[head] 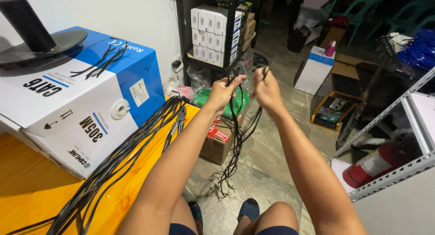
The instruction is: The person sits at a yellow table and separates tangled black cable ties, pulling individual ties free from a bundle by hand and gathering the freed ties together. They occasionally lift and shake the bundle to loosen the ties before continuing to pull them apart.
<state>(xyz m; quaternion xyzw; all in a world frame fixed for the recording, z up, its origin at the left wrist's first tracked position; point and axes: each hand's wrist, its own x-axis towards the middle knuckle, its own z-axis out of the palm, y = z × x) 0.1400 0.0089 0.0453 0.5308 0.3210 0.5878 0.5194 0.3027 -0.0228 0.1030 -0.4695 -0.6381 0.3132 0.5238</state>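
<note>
- The big blue and white cardboard box (77, 99) sits on the orange surface (27, 189). It has a round white outlet on its side, and what is inside cannot be seen. A few short black cable pieces (102, 63) lie on its top, beside a black spool holder (31, 31).
- A dark metal rack (190, 35) behind holds stacked small white boxes (213, 33); their contents are hidden.
- On the floor (267, 171), a small brown carton (217, 142) stands below the hands, and an open box with a yellow rim (333, 110) holds dark items too small to tell.
- The bundle of black cables (235, 126) is held up in front of the person, above the floor. It hangs nearly straight down, long axis upright, its loose ends splaying out near the feet.
- The cables are thin, black and glossy, many strands together and slightly tangled.
- The left hand (223, 92) is closed around the top of the bundle, fingers curled over the strands.
- The right hand (267, 88) pinches a few strands near their upper ends, just beside the left hand; these loop down to join the bundle.
- A second long sheaf of black cables (122, 158) lies across the surface, running diagonally from near the box's outlet toward the near edge.
- A red fire extinguisher (376, 165) lies under a grey shelf frame (385, 117) on the right.
</note>
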